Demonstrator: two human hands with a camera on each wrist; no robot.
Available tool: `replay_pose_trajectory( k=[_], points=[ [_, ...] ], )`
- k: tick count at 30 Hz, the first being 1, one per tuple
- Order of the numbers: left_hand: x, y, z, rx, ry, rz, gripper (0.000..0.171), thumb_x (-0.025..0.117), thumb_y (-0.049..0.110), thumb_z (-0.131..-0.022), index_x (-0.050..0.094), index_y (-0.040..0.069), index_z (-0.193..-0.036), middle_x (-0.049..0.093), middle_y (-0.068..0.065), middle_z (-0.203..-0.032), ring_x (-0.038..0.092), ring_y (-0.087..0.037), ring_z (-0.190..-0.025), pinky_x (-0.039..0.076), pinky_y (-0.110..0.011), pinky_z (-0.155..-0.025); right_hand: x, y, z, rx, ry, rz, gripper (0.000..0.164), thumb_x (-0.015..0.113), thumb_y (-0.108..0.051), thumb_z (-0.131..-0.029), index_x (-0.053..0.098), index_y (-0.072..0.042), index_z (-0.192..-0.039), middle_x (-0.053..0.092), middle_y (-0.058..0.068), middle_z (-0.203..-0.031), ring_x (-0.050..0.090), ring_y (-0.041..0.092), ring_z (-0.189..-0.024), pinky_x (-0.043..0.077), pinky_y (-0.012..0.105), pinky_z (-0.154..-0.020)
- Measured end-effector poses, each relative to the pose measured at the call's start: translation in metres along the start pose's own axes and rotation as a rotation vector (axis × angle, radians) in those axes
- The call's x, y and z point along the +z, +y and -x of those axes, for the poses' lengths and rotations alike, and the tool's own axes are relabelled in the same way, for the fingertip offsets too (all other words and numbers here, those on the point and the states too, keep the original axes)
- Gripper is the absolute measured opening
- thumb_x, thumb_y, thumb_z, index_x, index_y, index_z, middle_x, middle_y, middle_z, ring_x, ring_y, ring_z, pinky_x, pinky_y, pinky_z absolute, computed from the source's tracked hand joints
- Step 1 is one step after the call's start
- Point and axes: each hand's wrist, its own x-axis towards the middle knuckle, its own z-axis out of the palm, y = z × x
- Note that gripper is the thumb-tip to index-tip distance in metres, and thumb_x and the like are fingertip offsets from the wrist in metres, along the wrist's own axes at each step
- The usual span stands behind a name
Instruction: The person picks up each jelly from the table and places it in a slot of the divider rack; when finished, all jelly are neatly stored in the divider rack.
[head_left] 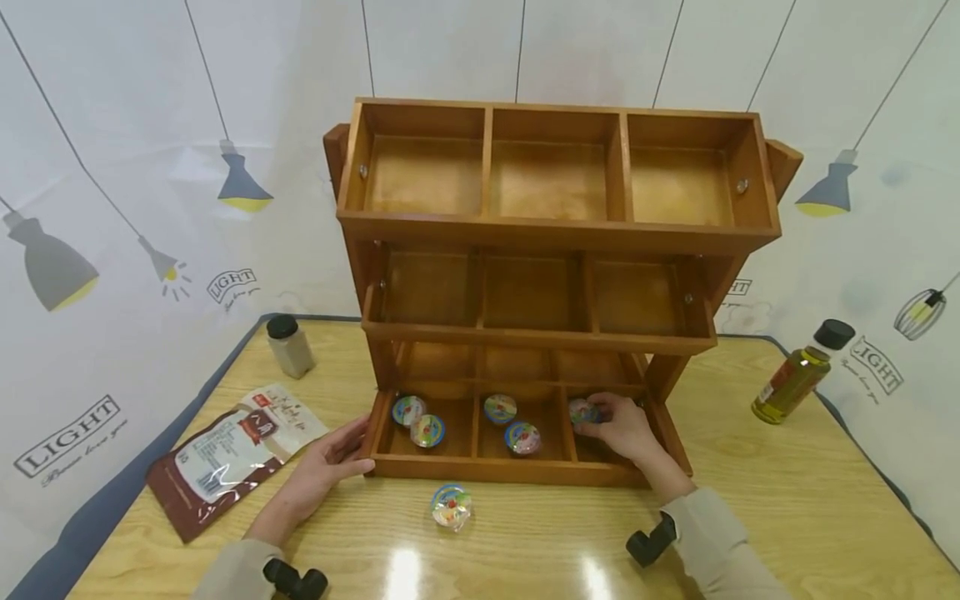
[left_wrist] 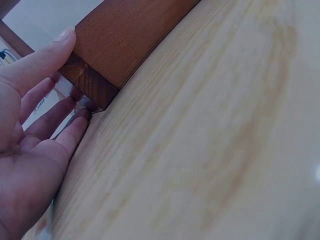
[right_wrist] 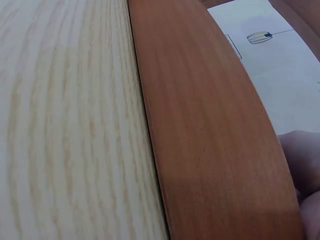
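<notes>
A three-tier wooden rack [head_left: 540,229] stands on the table, its tiers split into compartments. My left hand [head_left: 318,475] touches the bottom tier's front left corner; in the left wrist view the thumb [left_wrist: 55,52] lies along the front and the fingers reach the end face. Inside the bottom right compartment, my right hand [head_left: 622,427] pinches a jelly cup [head_left: 581,410], partly hidden by the fingers. Two jelly cups [head_left: 427,431] sit in the left compartment and two more [head_left: 522,437] in the middle one. Another jelly cup [head_left: 452,507] lies on the table before the rack.
Left of the rack are a black-capped spice jar [head_left: 294,348] and a brown and white food pouch [head_left: 225,458]. A bottle of yellowish oil [head_left: 798,375] stands at the right. Behind the table [head_left: 765,467] hangs a lamp-printed backdrop [head_left: 135,75].
</notes>
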Motion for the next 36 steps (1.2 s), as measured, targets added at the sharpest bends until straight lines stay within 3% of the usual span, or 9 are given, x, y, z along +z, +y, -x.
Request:
replay_pose_trajectory(
  k=[6,10,13,16,19,22,28,32,36],
  points=[
    [-0.001,-0.002,0.001,-0.01,0.017,-0.005,0.072,0.066,0.016,-0.078,0.029,0.01,-0.139,0.028,-0.011,-0.145,0.042,0.013,-0.111,0.04,-0.009,-0.093,0.0,-0.001,0.002,-0.011,-0.038,0.029,0.067,0.067,-0.034,-0.077,0.042,0.002,-0.128,0.054,0.024,-0.118,0.053,0.036,-0.103,0.051,0.041,-0.078],
    [0.0,-0.002,0.002,-0.014,0.016,-0.009,0.072,0.066,0.017,-0.078,0.029,0.011,-0.139,0.028,-0.01,-0.145,0.041,0.012,-0.111,0.04,-0.009,-0.093,-0.003,-0.007,0.011,-0.066,0.01,0.094,0.065,0.064,-0.034,-0.079,0.042,0.002,-0.128,0.052,0.023,-0.122,0.051,0.038,-0.108,0.048,0.047,-0.084],
    [0.001,-0.002,0.002,-0.02,0.018,-0.014,0.072,0.067,0.018,-0.078,0.029,0.011,-0.139,0.028,-0.009,-0.145,0.041,0.013,-0.111,0.04,-0.008,-0.092,-0.001,-0.019,0.02,-0.131,0.081,0.023,0.057,0.065,-0.031,-0.079,0.048,0.001,-0.123,0.055,0.021,-0.118,0.055,0.036,-0.103,0.05,0.042,-0.082],
    [0.001,-0.002,0.002,-0.021,0.02,-0.017,0.073,0.067,0.018,-0.078,0.029,0.011,-0.139,0.028,-0.009,-0.145,0.041,0.013,-0.111,0.04,-0.008,-0.092,0.005,-0.036,0.032,-0.249,0.11,-0.125,0.047,0.067,-0.027,-0.078,0.054,-0.003,-0.117,0.06,0.016,-0.111,0.058,0.031,-0.096,0.054,0.033,-0.076],
    [0.001,-0.001,0.002,-0.021,0.017,-0.008,0.073,0.067,0.018,-0.077,0.029,0.011,-0.139,0.028,-0.009,-0.145,0.041,0.012,-0.111,0.04,-0.009,-0.093,0.016,-0.054,0.046,-0.382,0.059,-0.264,0.039,0.069,-0.02,-0.077,0.057,-0.006,-0.111,0.061,0.014,-0.106,0.059,0.028,-0.092,0.054,0.027,-0.074],
    [0.002,0.0,0.002,-0.015,0.014,-0.004,0.073,0.067,0.017,-0.077,0.029,0.011,-0.139,0.028,-0.01,-0.145,0.041,0.012,-0.112,0.04,-0.009,-0.093,0.029,-0.069,0.06,-0.499,-0.051,-0.366,0.035,0.068,-0.013,-0.077,0.057,-0.004,-0.11,0.061,0.016,-0.104,0.059,0.026,-0.092,0.054,0.027,-0.076],
    [0.0,0.001,0.001,-0.005,0.008,-0.01,0.073,0.067,0.018,-0.078,0.029,0.011,-0.139,0.028,-0.01,-0.145,0.041,0.012,-0.112,0.04,-0.008,-0.093,0.063,-0.08,0.075,-0.611,-0.227,-0.437,0.036,0.065,-0.011,-0.079,0.055,0.003,-0.11,0.059,0.021,-0.11,0.058,0.027,-0.099,0.053,0.032,-0.081],
    [0.0,0.002,0.0,-0.002,0.001,-0.011,0.073,0.067,0.017,-0.078,0.029,0.01,-0.139,0.027,-0.011,-0.145,0.04,0.01,-0.114,0.039,-0.008,-0.093,0.085,-0.081,0.075,-0.555,-0.261,-0.425,0.042,0.068,-0.017,-0.077,0.055,0.001,-0.112,0.059,0.017,-0.114,0.057,0.029,-0.101,0.051,0.034,-0.085],
    [0.0,0.002,0.0,0.007,-0.005,-0.017,0.072,0.066,0.017,-0.078,0.028,0.009,-0.139,0.027,-0.013,-0.145,0.04,0.009,-0.114,0.039,-0.008,-0.093,0.102,-0.084,0.074,-0.436,-0.32,-0.37,0.055,0.072,-0.027,-0.073,0.053,-0.002,-0.117,0.059,0.011,-0.116,0.057,0.026,-0.102,0.05,0.029,-0.088]
  ],
)
